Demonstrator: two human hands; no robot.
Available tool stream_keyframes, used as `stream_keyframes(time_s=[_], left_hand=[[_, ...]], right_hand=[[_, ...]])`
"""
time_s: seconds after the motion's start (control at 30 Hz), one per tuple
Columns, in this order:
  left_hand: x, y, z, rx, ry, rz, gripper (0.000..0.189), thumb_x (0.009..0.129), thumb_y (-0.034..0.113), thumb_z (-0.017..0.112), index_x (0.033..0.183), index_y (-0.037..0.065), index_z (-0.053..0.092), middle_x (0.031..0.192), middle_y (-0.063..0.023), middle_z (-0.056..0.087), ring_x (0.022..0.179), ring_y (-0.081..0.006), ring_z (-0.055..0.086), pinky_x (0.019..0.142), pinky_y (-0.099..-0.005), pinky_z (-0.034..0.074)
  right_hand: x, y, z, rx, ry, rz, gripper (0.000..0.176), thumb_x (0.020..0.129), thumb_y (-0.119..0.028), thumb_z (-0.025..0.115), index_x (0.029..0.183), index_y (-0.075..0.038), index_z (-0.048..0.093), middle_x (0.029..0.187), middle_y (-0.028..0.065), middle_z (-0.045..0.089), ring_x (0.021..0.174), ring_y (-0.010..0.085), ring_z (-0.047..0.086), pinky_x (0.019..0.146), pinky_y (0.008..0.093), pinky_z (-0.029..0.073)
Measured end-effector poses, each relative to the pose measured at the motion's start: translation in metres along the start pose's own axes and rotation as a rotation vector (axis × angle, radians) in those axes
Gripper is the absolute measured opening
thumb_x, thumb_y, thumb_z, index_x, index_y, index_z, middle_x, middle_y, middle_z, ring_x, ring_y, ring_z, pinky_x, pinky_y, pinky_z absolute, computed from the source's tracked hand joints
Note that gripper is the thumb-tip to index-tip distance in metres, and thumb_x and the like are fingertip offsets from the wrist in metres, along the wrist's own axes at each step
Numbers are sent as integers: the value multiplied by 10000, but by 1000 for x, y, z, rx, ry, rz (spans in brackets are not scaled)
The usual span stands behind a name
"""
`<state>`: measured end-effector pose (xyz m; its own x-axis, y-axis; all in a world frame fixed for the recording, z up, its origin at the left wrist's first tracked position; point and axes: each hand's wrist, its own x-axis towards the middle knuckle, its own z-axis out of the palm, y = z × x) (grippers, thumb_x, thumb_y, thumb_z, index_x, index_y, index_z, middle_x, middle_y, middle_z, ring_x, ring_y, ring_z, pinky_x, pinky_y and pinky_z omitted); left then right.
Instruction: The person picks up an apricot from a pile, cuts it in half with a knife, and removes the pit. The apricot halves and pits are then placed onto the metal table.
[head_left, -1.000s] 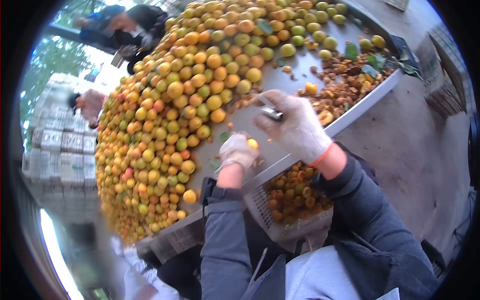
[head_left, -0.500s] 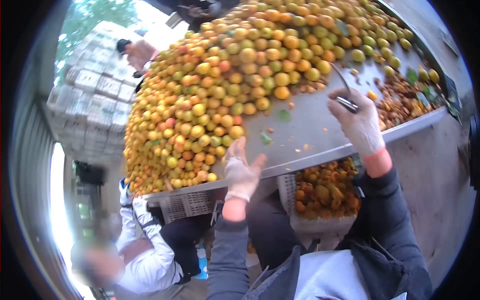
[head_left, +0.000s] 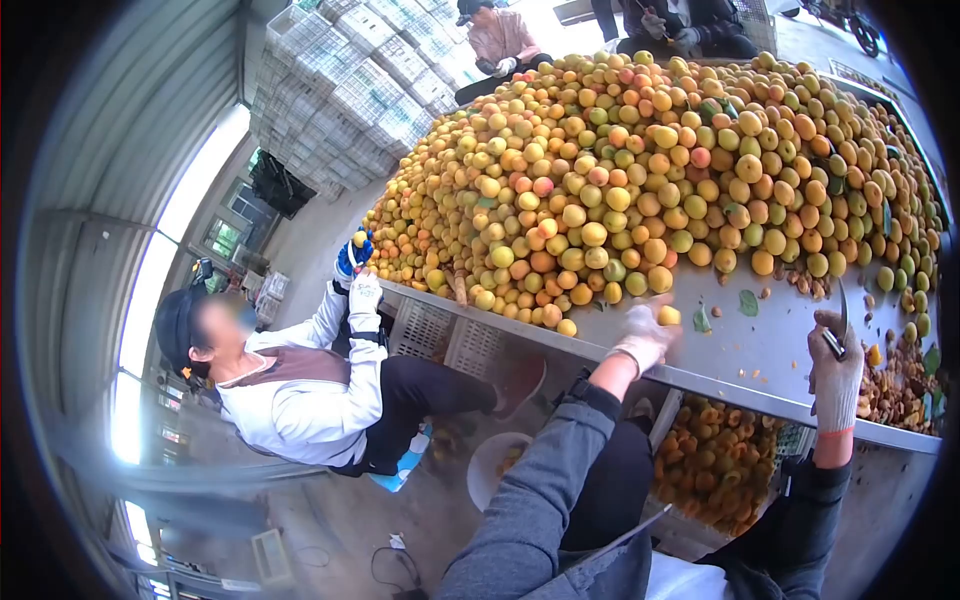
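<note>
My left hand (head_left: 645, 338), in a pale glove, is closed on a yellow-orange fruit (head_left: 669, 316) just above the metal table (head_left: 735, 345), at the front edge of the large fruit pile (head_left: 600, 200). Motion blurs its fingers somewhat. On the right, my gloved right hand (head_left: 836, 375) grips a knife (head_left: 840, 325) with a curved blade that points up. Beside that hand lies a heap of brown and orange pieces (head_left: 890, 390) on the table. Green leaves (head_left: 748, 302) and small scraps lie between the two hands.
Below the table stands a crate of cut fruit (head_left: 715, 465). At the left sits a co-worker (head_left: 300, 390) in a white jacket, gloved hands at the table's edge. Other people (head_left: 500, 40) are behind the pile. Stacked crates (head_left: 350, 85) and a white basin (head_left: 495, 465) are also in view.
My left hand was open with spread fingers and now has a fruit. The view has swung left, showing more of the co-worker. The knife remains in my right hand.
</note>
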<state>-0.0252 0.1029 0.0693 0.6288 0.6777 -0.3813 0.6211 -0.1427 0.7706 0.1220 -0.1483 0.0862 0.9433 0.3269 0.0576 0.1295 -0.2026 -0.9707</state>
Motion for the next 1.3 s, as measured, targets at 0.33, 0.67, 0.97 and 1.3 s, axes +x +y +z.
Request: stream_keyframes(time_s=[0.33,0.67,0.97,1.3], left_hand=[[-39,38,56,-628,-222,599,541,864,408,679,1183,-5,533,943,-78,620,897,-143,597,799,-302,502],[-11,11,85,-1137,-496,225,769,849,725,418,1153,28,534,841,-55,592,735,-179,573,667,-282,469],[-20,15,79,-649,-255,414,673,957,604,291,1067,7,583,847,-52,571,783,-151,536,734,-275,431],[-32,22,84,-288,-39,767,418,859,433,662,977,34,619,835,-96,608,790,-247,613,734,-332,490]], right_hand=[[-21,-10,11,72,-156,-63,196,801,28,586,936,-60,696,716,-20,598,553,38,479,489,211,380],[-44,-15,38,49,-486,-21,170,825,-21,611,987,-32,663,884,74,671,829,129,627,775,281,506],[-47,-21,45,-76,-465,-28,201,814,-68,586,1000,-51,659,854,159,666,793,291,667,739,333,516],[-41,4,56,-161,-447,-139,168,810,-88,579,953,-40,651,786,199,648,724,375,635,650,395,502]])
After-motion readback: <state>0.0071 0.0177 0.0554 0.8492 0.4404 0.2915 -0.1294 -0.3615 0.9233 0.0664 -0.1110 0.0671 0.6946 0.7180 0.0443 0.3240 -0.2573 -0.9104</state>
